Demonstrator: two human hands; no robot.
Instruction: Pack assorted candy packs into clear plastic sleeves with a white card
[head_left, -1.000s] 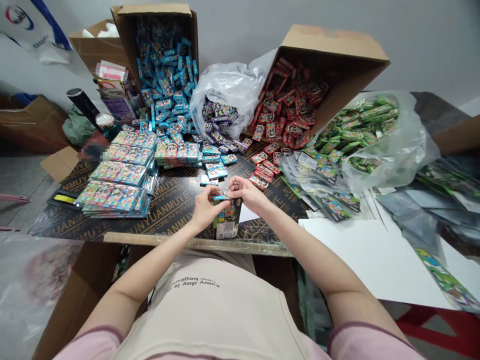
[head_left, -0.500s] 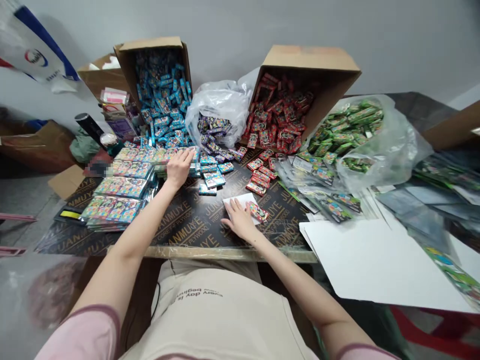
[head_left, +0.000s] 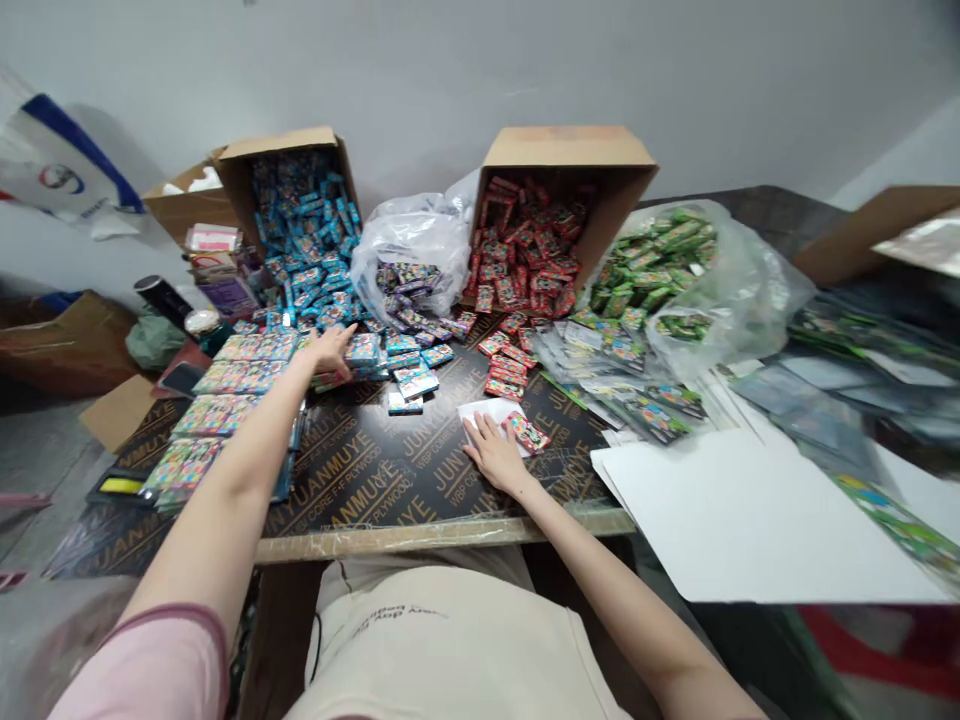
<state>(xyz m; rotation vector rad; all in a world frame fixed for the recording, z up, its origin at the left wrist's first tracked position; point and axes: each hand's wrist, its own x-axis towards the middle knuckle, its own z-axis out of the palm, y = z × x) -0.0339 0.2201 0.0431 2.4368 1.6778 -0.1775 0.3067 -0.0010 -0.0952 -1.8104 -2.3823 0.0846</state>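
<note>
My left hand [head_left: 328, 352] rests on a row of wrapped, colourful small packs [head_left: 364, 350] at the left of the table, fingers spread. Beside it are stacked flat sheets of such packs [head_left: 225, 412], partly hidden by my left forearm. My right hand [head_left: 496, 454] lies flat on a white card [head_left: 470, 410] near the table's front edge. A red small packet [head_left: 529, 434] sits by its fingertips, partly over the card. Several loose blue packets [head_left: 417, 380] lie between my hands, and several red packets [head_left: 507, 372] lie just beyond the right one.
Tipped cardboard boxes hold blue packets [head_left: 307, 225] and red packets [head_left: 529, 245]. A plastic bag [head_left: 420, 225] of purple packets stands between them. Green packets [head_left: 652, 255] fill a bag at the right. Clear printed sleeves [head_left: 630, 385] and large white sheets [head_left: 720, 510] lie at right.
My left hand has shifted a little left along the packs, and its fingers have spread. My right hand stays on the white card. The camera view has tilted upward.
</note>
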